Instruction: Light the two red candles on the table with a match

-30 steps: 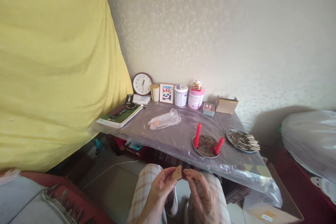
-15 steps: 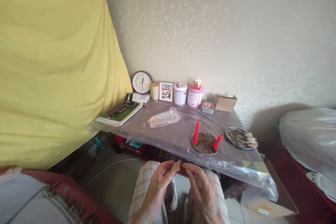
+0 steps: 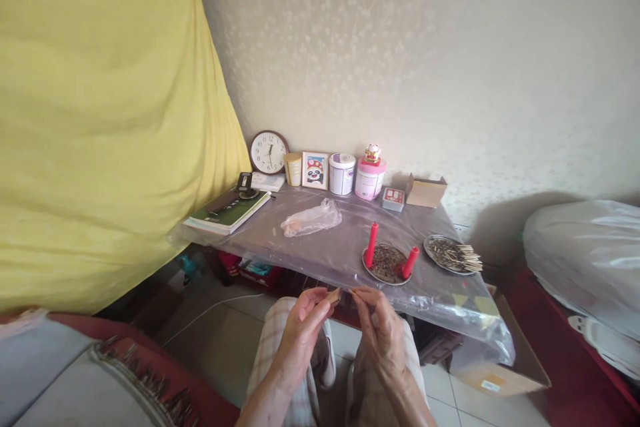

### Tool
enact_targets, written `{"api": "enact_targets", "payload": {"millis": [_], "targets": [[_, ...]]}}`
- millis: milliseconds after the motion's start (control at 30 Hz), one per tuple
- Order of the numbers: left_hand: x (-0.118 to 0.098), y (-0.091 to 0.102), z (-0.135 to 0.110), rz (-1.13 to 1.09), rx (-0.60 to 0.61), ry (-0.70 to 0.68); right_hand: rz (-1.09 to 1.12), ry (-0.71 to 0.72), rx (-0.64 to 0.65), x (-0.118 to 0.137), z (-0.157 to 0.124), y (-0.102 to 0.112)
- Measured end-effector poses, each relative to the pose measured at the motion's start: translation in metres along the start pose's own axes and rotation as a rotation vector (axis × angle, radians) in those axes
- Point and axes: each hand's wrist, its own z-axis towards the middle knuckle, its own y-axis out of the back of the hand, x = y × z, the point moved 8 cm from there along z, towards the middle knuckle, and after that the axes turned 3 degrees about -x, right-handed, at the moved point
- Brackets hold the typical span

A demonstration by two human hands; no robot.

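Note:
My left hand (image 3: 303,330) is closed around a small brown matchbox (image 3: 334,295), held up above my lap. Just to its right, my right hand (image 3: 381,330) pinches a thin match (image 3: 352,292), mostly hidden by the fingertips. A narrow gap parts the match from the box. Beyond the hands, on the table, two red candles (image 3: 371,245) stand on a round metal plate (image 3: 367,273) full of dark bits, the right one tilted. A second plate (image 3: 434,261) farther right carries dark bits and a pile of pale sticks.
Plastic film covers the table (image 3: 320,260). A crumpled clear bag (image 3: 313,217) lies mid-table, with a green book (image 3: 227,213) to its left. Along the wall stand a clock (image 3: 269,151), a framed panda picture (image 3: 315,171), tubs (image 3: 342,175) and a cardboard box (image 3: 425,192).
My right hand has drawn slightly away from the matchbox, and the box has turned edge-on in my left hand. The view has shifted slightly.

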Motion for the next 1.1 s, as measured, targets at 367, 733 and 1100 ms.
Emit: {"api": "enact_targets", "payload": {"millis": [367,733,1100], "targets": [[-0.005,-0.004,-0.001,-0.057,0.048,-0.008,-0.035,0.013,0.004,-0.031,-0.007,-0.014],[0.002,0.01,0.004,-0.052,-0.034,0.008,0.058,-0.17,-0.125,-0.054,-0.006,0.0],[0.002,0.033,0.007,-0.043,-0.05,-0.021,0.181,-0.47,-0.174,-0.072,-0.01,0.001]]}}
